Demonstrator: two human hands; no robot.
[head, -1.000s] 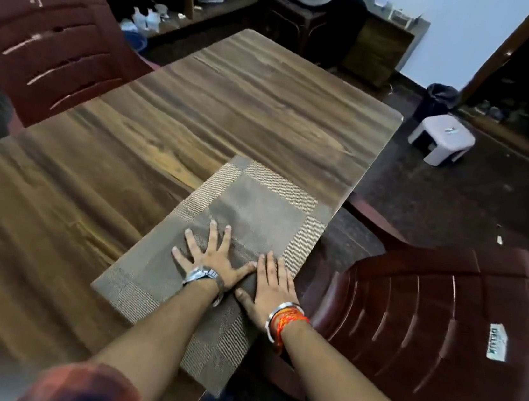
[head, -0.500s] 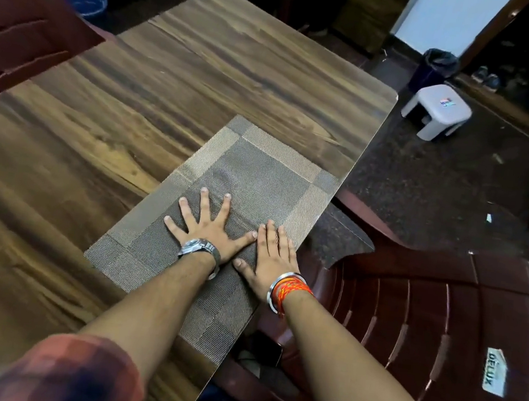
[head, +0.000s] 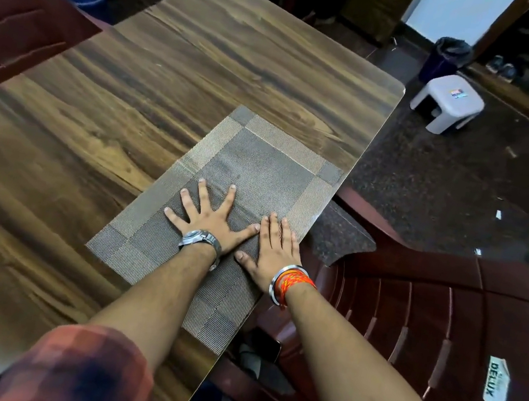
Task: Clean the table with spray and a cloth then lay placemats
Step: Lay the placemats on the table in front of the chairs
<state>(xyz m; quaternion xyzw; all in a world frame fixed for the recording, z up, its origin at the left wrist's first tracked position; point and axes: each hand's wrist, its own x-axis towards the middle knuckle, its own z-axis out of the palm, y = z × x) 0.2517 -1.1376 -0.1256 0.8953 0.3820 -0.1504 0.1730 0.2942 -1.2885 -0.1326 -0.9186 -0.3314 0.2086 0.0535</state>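
Observation:
A grey woven placemat (head: pixel 260 166) with lighter borders lies flat on the wooden table (head: pixel 172 72), along its right edge. My left hand (head: pixel 211 217), with a watch on the wrist, presses flat on the mat's middle, fingers spread. My right hand (head: pixel 275 246), with a bangle and orange thread at the wrist, lies flat beside it near the mat's right edge, fingers together. Both palms rest on the mat and grip nothing. No spray bottle or cloth is in view.
A dark red plastic chair (head: pixel 425 320) stands close against the table's right edge, with a phone (head: pixel 263 347) on its seat. Another red chair (head: pixel 23 10) is at the far left. A white stool (head: pixel 448 103) and a dark bin (head: pixel 447 58) stand on the floor beyond.
The view has tilted down and shifted. Both hands stay flat on the placemat; the left hand's fingers are spread a little wider.

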